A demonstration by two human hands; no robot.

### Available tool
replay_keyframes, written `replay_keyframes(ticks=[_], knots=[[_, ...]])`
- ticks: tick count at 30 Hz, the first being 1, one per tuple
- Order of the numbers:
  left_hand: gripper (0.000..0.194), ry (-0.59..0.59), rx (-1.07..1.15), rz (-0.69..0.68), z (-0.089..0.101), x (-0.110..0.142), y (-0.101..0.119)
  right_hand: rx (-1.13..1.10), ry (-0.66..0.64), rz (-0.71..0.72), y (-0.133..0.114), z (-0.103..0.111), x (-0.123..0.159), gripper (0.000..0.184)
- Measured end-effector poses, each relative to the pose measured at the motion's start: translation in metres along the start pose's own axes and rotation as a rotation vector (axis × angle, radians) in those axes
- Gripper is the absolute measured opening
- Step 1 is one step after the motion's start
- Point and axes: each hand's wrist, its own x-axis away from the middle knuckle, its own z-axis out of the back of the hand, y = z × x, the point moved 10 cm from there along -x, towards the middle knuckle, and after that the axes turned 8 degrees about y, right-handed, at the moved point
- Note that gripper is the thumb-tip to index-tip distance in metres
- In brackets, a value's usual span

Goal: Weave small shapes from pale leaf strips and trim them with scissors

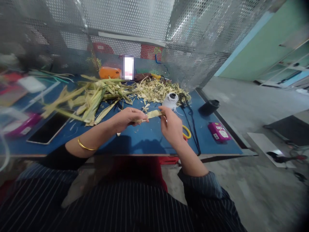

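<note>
Between both hands [132, 116] [172, 126], a flat, pale-yellow strip [154, 114].

Perforated silvery screen [130, 22] behind blue table [142, 137]; pale green wall [263, 48], grey floor [236, 96] at right.

The held leaf strip [154, 113] is pale yellow-green, like the streaky green-and-straw leaves [95, 101] to the left and the cream shreds [154, 90] on the far side. The worktop [145, 138] is plain blue. Beyond the strip stands a white thread cone [169, 102]; to the right, a black spool [208, 108] and a magenta packet [218, 132] marked white. The shirt [140, 206] is black, pinstriped white; the bracelet [85, 147], gold.
</note>
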Motion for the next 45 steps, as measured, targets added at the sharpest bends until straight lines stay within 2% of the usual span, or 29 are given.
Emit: replay_keyframes(ticks=[2, 5, 9, 16, 20, 23, 26, 30, 33, 36, 39, 41, 43, 45], knots=[[0.02, -0.021, -0.034, -0.002, -0.003, 0.0, -0.001, 0.092, -0.001, 0.053, -0.006, -0.001, 0.0, 0.041], [0.021, -0.042, -0.079, -0.021, -0.005, -0.001, -0.002, 0.264, 0.07, 0.153, -0.011, 0.004, 0.0, 0.031], [0.024, -0.081, -0.118, -0.036, -0.009, -0.001, 0.0, 0.425, 0.159, 0.326, -0.017, 0.011, 0.003, 0.029], [0.022, -0.183, -0.154, -0.105, -0.024, 0.0, 0.014, 0.468, 0.13, 0.336, -0.003, 0.018, 0.01, 0.028], [0.023, -0.299, -0.152, -0.058, -0.038, 0.007, 0.012, 0.409, 0.069, 0.443, 0.0, 0.016, 0.017, 0.023], [0.024, -0.341, -0.156, -0.033, -0.042, 0.009, 0.01, 0.413, 0.056, 0.51, -0.001, 0.016, 0.019, 0.023], [0.026, -0.28, -0.146, -0.032, -0.034, 0.0, 0.009, 0.395, -0.045, 0.426, 0.006, 0.01, 0.013, 0.026], [0.03, -0.15, -0.007, -0.012, -0.016, -0.019, 0.006, 0.234, -0.315, 0.2, 0.025, -0.008, 0.009, 0.025], [0.037, -0.162, 0.055, 0.02, -0.015, -0.027, 0.001, 0.187, -0.459, 0.066, 0.037, -0.016, 0.009, 0.028], [0.044, -0.134, -0.03, -0.064, -0.015, -0.03, 0.003, 0.148, -0.581, 0.021, 0.039, -0.025, 0.011, 0.031], [0.026, 0.002, -0.08, -0.181, -0.007, -0.03, 0.007, 0.071, -0.66, 0.063, 0.029, -0.035, 0.014, 0.031], [0.019, 0.107, -0.069, -0.204, 0.001, -0.029, 0.007, 0.056, -0.535, 0.1, 0.024, -0.027, 0.008, 0.026], [0.016, 0.23, -0.047, -0.202, 0.013, -0.028, 0.006, 0.096, -0.236, 0.097, 0.027, 0.001, 0.002, 0.024], [0.015, 0.335, -0.01, -0.186, 0.027, -0.026, 0.006, 0.177, 0.092, 0.022, 0.039, 0.038, 0.01, 0.024]])
